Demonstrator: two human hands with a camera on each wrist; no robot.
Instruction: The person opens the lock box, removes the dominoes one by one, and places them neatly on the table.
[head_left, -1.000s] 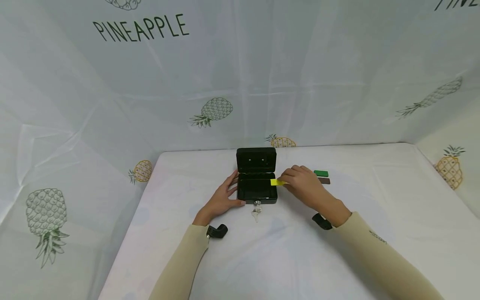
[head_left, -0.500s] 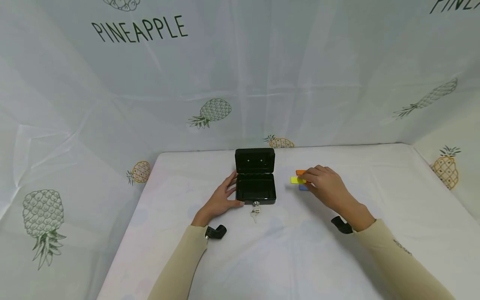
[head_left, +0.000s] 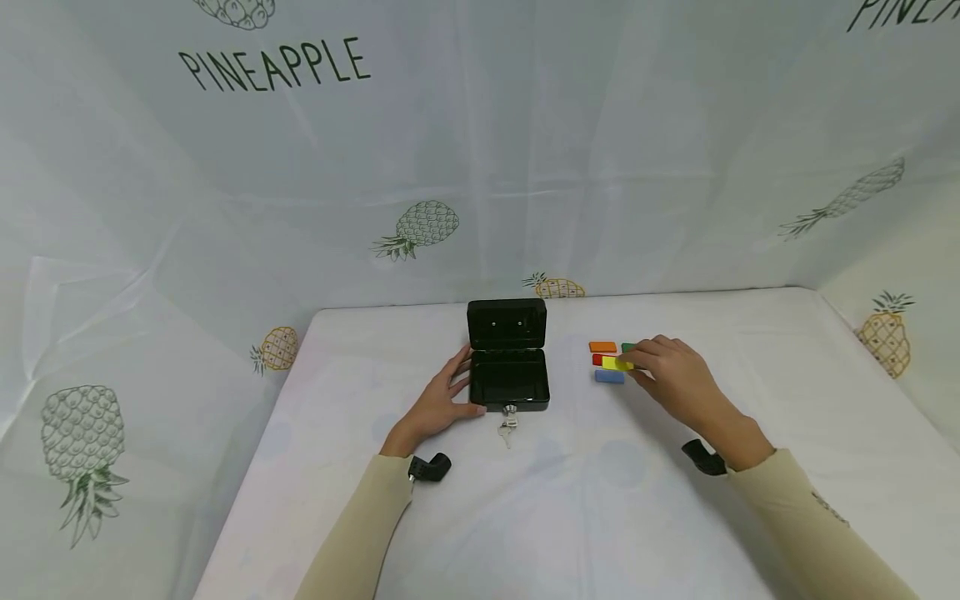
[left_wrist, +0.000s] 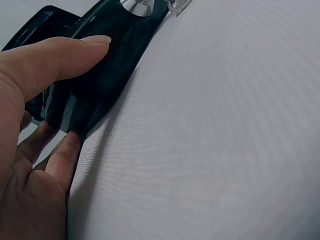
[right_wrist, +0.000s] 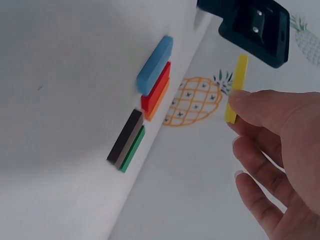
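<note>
My left hand (head_left: 438, 400) holds the left side of a small black cash box (head_left: 536, 406), thumb along its front wall and fingers at its left side. The box's lid (head_left: 507, 323) stands raised, and a key (head_left: 507, 433) hangs from the front lock. Between thumb and forefinger, my right hand (head_left: 675, 375) pinches a flat yellow block (right_wrist: 241, 70), raised above the table. Just below and beside it lie a blue block (head_left: 609, 377), a red block (head_left: 597, 360) and an orange block (head_left: 602, 347). The green block (right_wrist: 132, 150) is partly hidden by the right hand in the head view.
A dark brown block (right_wrist: 125, 136) lies alongside the green one in the right wrist view. White cloth covers the table (head_left: 570, 517), and a pineapple-print curtain (head_left: 637, 167) hangs behind its far edge.
My right hand has drawn the yellow block away from the box to the right, over the other blocks, uncovering the orange, red and blue ones. My left hand stays at the box.
</note>
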